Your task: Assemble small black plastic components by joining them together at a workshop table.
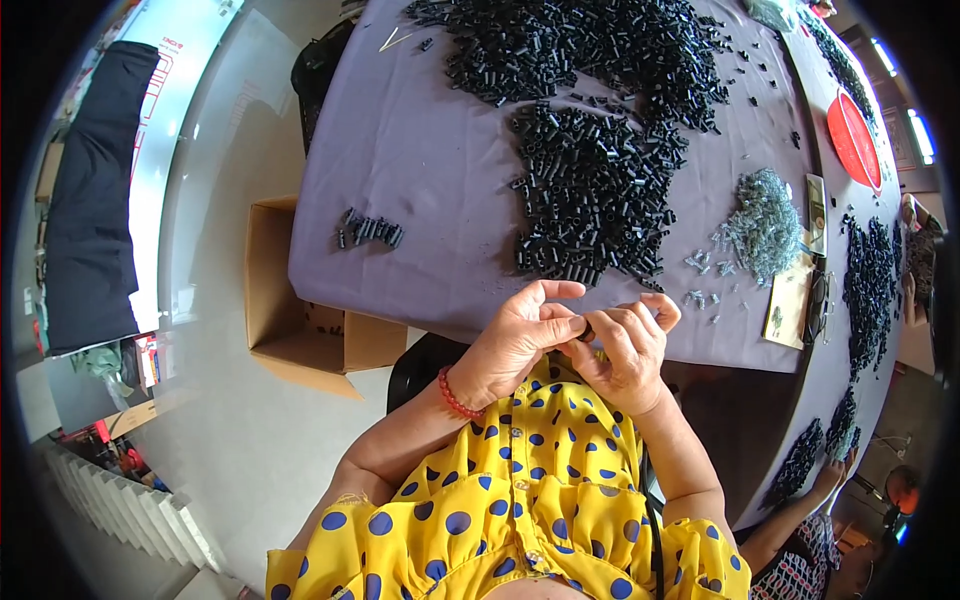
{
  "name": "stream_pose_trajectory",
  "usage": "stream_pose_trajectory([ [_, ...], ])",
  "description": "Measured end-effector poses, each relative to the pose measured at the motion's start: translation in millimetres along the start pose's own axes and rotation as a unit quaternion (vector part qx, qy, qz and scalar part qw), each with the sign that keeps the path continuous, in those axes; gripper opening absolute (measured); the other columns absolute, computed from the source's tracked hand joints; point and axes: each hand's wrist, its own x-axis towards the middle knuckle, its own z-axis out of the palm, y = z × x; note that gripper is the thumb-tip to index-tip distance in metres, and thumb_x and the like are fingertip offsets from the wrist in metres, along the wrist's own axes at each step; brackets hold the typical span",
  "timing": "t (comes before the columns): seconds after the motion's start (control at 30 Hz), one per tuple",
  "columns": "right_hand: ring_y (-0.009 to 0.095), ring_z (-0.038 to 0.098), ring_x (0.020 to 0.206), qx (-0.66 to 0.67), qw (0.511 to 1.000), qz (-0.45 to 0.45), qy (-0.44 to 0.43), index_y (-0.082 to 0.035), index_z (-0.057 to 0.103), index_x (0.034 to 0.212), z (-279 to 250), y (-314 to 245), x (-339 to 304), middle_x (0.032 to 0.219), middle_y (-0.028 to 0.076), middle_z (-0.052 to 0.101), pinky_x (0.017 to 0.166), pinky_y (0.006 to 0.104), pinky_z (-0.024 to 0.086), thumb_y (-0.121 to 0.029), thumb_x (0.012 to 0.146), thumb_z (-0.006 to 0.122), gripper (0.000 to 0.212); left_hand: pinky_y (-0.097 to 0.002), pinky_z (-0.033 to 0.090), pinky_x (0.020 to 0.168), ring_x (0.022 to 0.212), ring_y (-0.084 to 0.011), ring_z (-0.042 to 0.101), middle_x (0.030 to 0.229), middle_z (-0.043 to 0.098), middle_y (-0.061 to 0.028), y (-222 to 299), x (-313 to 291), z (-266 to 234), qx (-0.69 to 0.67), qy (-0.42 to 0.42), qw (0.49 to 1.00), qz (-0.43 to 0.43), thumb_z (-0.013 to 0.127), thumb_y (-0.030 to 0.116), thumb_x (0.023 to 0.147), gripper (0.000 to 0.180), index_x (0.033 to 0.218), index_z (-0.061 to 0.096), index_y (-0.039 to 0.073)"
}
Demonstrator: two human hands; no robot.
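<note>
Close in front of my body, at the table's near edge, my two hands meet over a small black cylindrical piece (585, 331). My left hand (515, 338), with a red bead bracelet at the wrist, is closed with its thumb tip against the piece. My right hand (625, 350) pinches the same piece; its fingers hide most of it. Just beyond the hands lies a big heap of short black tubes (597, 190). A small row of similar black tubes (370, 229) sits to the left, and a pile of clear plastic pieces (765, 222) to the right.
The purple-clothed table (420, 150) has an open cardboard box (275, 325) below its left edge. A notepad (789, 300), eyeglasses (818, 302) and a red basket (853, 142) lie right. Another person's arm (800, 515) reaches toward black pieces at lower right.
</note>
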Motion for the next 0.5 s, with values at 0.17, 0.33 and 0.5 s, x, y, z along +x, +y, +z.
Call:
stream_pose_trajectory([
  [0.17, 0.018, 0.062, 0.083, 0.014, 0.996, 0.035, -0.075, -0.007, 0.066, 0.119, -4, 0, 6, 0.092, 0.001, 0.065, 0.103, 0.0474, 0.033, -0.029, 0.081, 0.082, 0.046, -0.0269, 0.056, 0.092, 0.101, -0.0138, 0.067, 0.105, 0.065, -0.0056, 0, -3, -3, 0.025, 0.023, 0.999, 0.01, 0.064, 0.005, 0.101, 0.038, 0.136, 0.049, 0.002],
  [0.33, 0.022, 0.064, 0.09, -0.002, 0.991, 0.067, -0.114, -0.005, 0.065, 0.126, -8, 10, -3, 0.095, 0.004, 0.068, 0.104, 0.0479, 0.035, -0.015, 0.084, 0.077, 0.045, -0.0238, 0.054, 0.078, 0.088, -0.0087, 0.064, 0.1, 0.065, -0.0036, 15, -10, -18, 0.199, 0.11, 0.961, 0.156, 0.069, 0.01, 0.098, 0.038, 0.131, 0.052, 0.002],
  [0.5, 0.022, 0.061, 0.076, -0.01, 0.997, 0.033, -0.072, -0.005, 0.068, 0.114, -1, 20, -11, 0.084, 0.004, 0.065, 0.1, 0.0456, 0.038, 0.0, 0.086, 0.071, 0.029, -0.0313, 0.053, 0.068, 0.074, -0.0201, 0.065, 0.085, 0.067, -0.01, 61, -13, -65, 0.507, 0.335, 0.666, 0.432, 0.075, 0.004, 0.09, 0.034, 0.119, 0.059, 0.002],
])
